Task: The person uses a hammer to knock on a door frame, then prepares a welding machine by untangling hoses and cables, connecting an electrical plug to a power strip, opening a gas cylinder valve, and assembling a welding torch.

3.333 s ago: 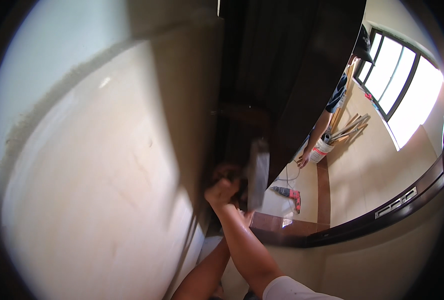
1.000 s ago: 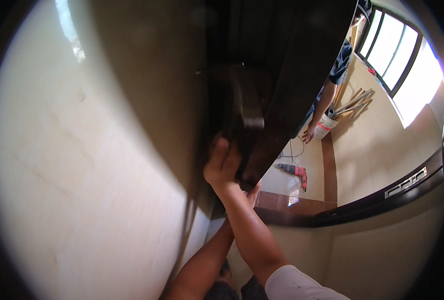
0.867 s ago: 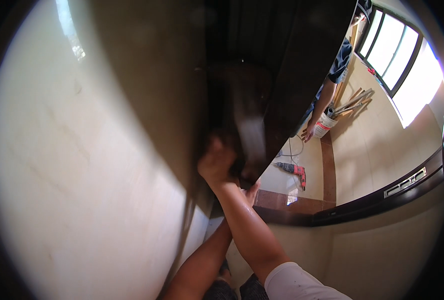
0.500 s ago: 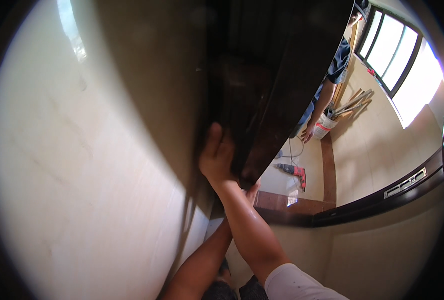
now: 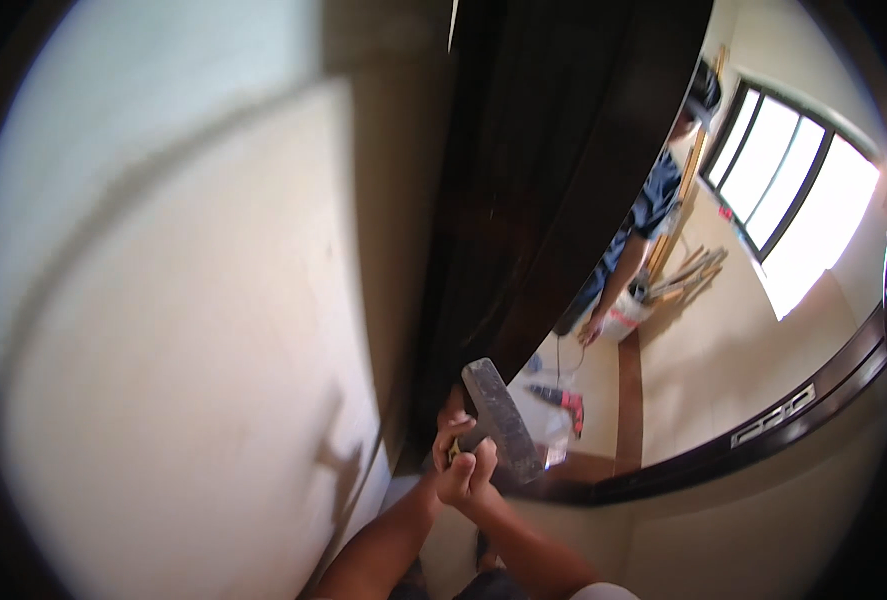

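Note:
A worn grey hammer head stands out in front of the lower part of the dark door panel. My right hand is closed round the hammer's short handle, just left of the head. My left hand is closed beside it, slightly higher and partly hidden behind the right, also on the handle. Both forearms come up from the lower edge. A pale wall runs close along the left, with a shadow on it beside my hands.
Beyond the door, a co-worker reaches down near a cord. A red-and-black drill lies on the floor beside a white bucket of wood offcuts. A window is behind; a dark frame with metal plates curves along the right.
My hands have come down from the door and together on the hammer, whose grey head now shows clearly. The view has shifted, and more of the co-worker shows.

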Demonstrator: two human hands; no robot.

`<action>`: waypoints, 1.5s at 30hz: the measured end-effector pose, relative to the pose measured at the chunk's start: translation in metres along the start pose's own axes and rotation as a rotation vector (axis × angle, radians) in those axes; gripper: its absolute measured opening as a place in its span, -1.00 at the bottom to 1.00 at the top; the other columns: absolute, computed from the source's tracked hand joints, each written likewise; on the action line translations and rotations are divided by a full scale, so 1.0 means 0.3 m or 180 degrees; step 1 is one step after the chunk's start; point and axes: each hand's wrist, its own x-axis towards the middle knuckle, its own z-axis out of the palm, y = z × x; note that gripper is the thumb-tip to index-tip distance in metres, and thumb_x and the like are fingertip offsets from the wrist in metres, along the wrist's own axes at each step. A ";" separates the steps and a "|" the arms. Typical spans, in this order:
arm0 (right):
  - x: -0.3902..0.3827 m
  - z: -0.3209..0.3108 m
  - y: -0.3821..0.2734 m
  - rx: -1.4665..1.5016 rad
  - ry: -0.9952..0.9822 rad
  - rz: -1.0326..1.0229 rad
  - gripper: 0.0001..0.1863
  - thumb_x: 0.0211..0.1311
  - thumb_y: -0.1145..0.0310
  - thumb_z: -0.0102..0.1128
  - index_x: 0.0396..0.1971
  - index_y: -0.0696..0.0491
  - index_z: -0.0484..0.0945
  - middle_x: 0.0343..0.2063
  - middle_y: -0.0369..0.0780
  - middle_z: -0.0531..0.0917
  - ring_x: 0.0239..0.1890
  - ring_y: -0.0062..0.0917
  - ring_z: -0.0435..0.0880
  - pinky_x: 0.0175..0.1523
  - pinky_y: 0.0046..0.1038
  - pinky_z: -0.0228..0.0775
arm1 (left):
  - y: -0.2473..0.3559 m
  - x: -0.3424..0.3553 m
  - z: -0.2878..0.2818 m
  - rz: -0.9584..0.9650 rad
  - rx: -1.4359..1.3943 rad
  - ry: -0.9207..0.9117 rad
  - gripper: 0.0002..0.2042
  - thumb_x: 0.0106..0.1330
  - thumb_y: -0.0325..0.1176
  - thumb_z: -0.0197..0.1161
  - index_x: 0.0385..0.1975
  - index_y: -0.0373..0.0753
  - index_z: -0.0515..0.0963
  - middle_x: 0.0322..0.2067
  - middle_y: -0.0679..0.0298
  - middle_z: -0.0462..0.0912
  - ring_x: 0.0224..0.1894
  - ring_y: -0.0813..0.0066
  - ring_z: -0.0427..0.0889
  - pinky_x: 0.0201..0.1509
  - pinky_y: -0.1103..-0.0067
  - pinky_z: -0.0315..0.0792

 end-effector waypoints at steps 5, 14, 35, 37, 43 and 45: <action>0.336 0.035 -0.510 0.0252 -0.0229 -0.0177 -0.34 0.63 -0.26 -0.13 -0.23 0.16 0.42 -0.65 -0.31 0.44 -0.69 -0.70 0.35 -0.57 -0.62 0.17 | 0.106 0.233 0.070 -0.0270 0.1561 -0.0874 -0.61 0.41 -0.35 0.37 0.17 -0.33 0.53 -0.08 0.06 0.65 0.05 0.21 0.62 0.26 0.39 0.41; 0.733 0.095 -1.046 0.0468 -0.0298 -0.0740 -0.34 0.61 -0.32 -0.13 -0.08 0.10 0.41 -0.59 -0.33 0.46 -0.68 -0.70 0.40 -0.56 -0.61 0.21 | 0.522 0.658 0.534 0.0601 0.1915 -0.0838 -0.55 0.34 -0.16 0.43 0.10 -0.32 0.56 -0.23 -0.03 0.71 -0.16 0.00 0.70 -0.07 0.29 0.54; 1.571 0.469 -0.973 0.0308 0.1492 -0.2359 -0.46 0.74 -0.03 -0.14 -0.43 0.05 0.41 -0.54 -0.38 0.38 -0.46 -0.64 0.34 -0.35 -0.46 0.17 | 0.300 0.749 0.574 0.0426 0.1305 -0.0936 -0.68 0.34 -0.04 0.37 -0.16 -0.17 0.67 -0.38 0.16 0.77 -0.39 0.02 0.74 -0.41 0.29 0.57; 1.587 0.451 -0.966 0.0113 0.1503 -0.2414 -0.47 0.75 -0.01 -0.14 -0.41 0.09 0.42 -0.52 -0.35 0.40 -0.43 -0.58 0.36 -0.31 -0.41 0.22 | 0.337 0.740 0.597 0.0604 0.2134 -0.1347 -0.68 0.34 -0.04 0.36 -0.16 -0.17 0.66 -0.38 0.16 0.77 -0.39 0.02 0.74 -0.41 0.29 0.57; 1.595 0.438 -1.026 -0.0254 0.1839 -0.1985 -0.46 0.74 -0.04 -0.15 -0.36 0.11 0.45 -0.49 -0.27 0.44 -0.40 -0.48 0.39 -0.25 -0.35 0.30 | 0.420 0.745 0.625 0.0641 0.2369 -0.1629 -0.68 0.36 -0.04 0.35 -0.16 -0.17 0.66 -0.38 0.16 0.76 -0.40 0.03 0.74 -0.41 0.30 0.57; 1.491 0.463 -1.029 -0.0519 0.1969 -0.2007 -0.45 0.73 -0.10 -0.14 -0.34 0.09 0.46 -0.55 -0.28 0.43 -0.49 -0.50 0.39 -0.35 -0.38 0.29 | 0.436 0.764 0.595 0.0591 0.2451 -0.1625 -0.68 0.36 -0.04 0.34 -0.16 -0.17 0.66 -0.38 0.16 0.76 -0.40 0.04 0.74 -0.41 0.30 0.56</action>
